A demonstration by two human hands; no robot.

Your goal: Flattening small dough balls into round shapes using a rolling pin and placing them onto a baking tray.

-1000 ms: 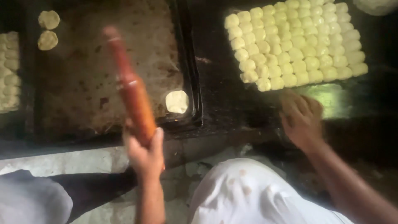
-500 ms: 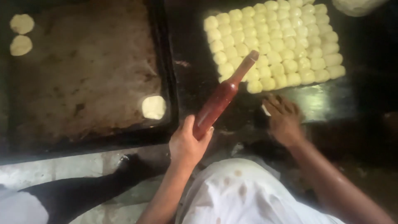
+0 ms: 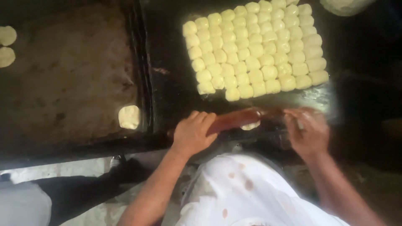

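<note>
A reddish-brown wooden rolling pin (image 3: 238, 118) lies crosswise on the dark work surface (image 3: 171, 96), just in front of me. My left hand (image 3: 193, 133) grips its left end. My right hand (image 3: 307, 130) rests over its right end, blurred by motion. A small pale dough piece (image 3: 250, 125) shows under the pin's middle. Beyond the pin sits a tight block of several rows of pale dough balls (image 3: 255, 50).
A large dark baking tray (image 3: 71, 83) lies to the left, holding one flattened dough disc (image 3: 129, 116) near its right rim and two discs (image 3: 6, 44) at its far left. Another person's dark-sleeved arm (image 3: 75, 194) is at lower left. A pale dough mass (image 3: 345, 5) sits at top right.
My left hand swung the rolling pin from upright over the tray down to the right, laying it flat on the work surface. My right hand moved onto its right end.
</note>
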